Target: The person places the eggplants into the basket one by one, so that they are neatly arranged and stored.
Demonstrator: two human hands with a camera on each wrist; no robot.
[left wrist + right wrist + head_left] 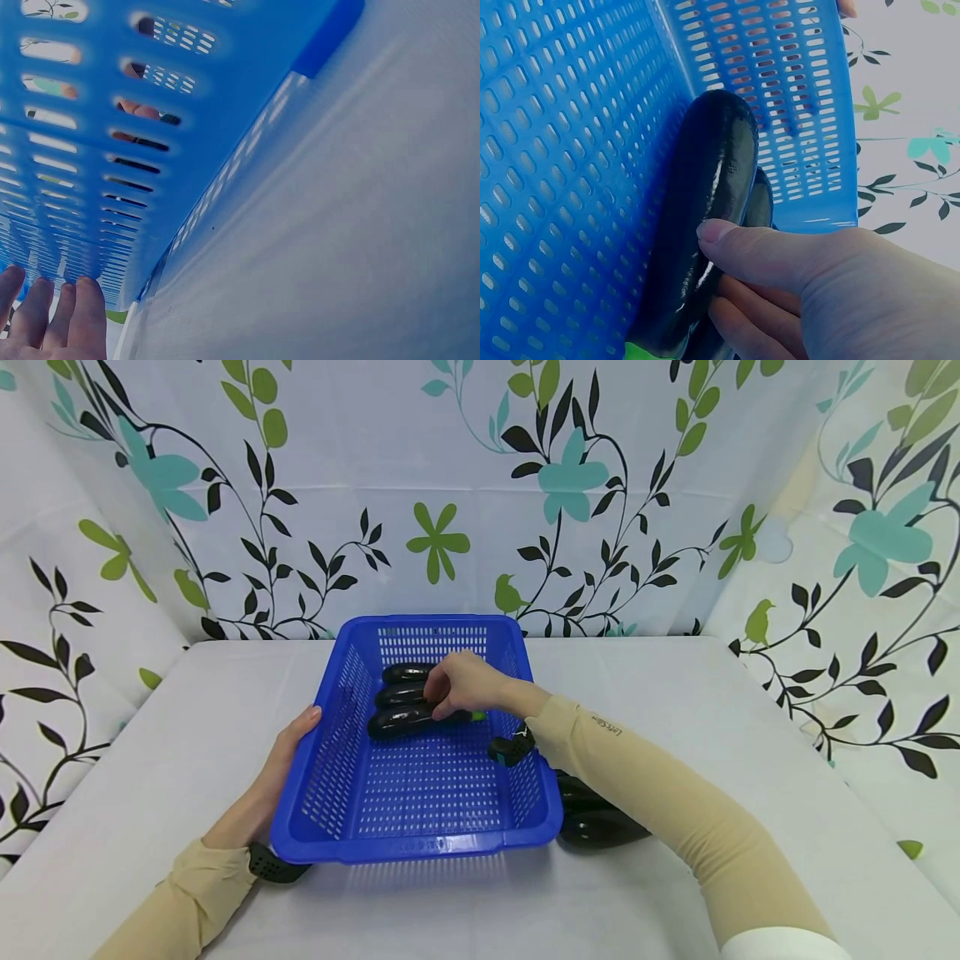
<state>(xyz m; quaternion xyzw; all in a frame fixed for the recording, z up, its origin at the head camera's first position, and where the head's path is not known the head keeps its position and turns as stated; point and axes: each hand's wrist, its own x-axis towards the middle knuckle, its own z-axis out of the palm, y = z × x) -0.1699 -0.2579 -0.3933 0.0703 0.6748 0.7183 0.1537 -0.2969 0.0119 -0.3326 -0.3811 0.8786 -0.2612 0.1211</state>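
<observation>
A blue plastic basket [427, 843] with slotted walls holds three glossy dark eggplants side by side near its far end. My right hand [468, 681] reaches in and grips the nearest eggplant [401, 722]. In the right wrist view, the thumb lies on top of this eggplant [705, 180] and the curled fingers go down its far side, by the eggplant behind. Its green stem end [645, 352] points toward the basket's right side. My left hand [288, 743] rests against the outside of the left wall, its straight fingers [86, 322] touching the slotted surface.
More dark eggplants [600, 828] lie on the white table [637, 693] to the right of the basket, partly hidden by it and by the right forearm. Behind the table hangs a curtain [450, 460] printed with leaves and birds.
</observation>
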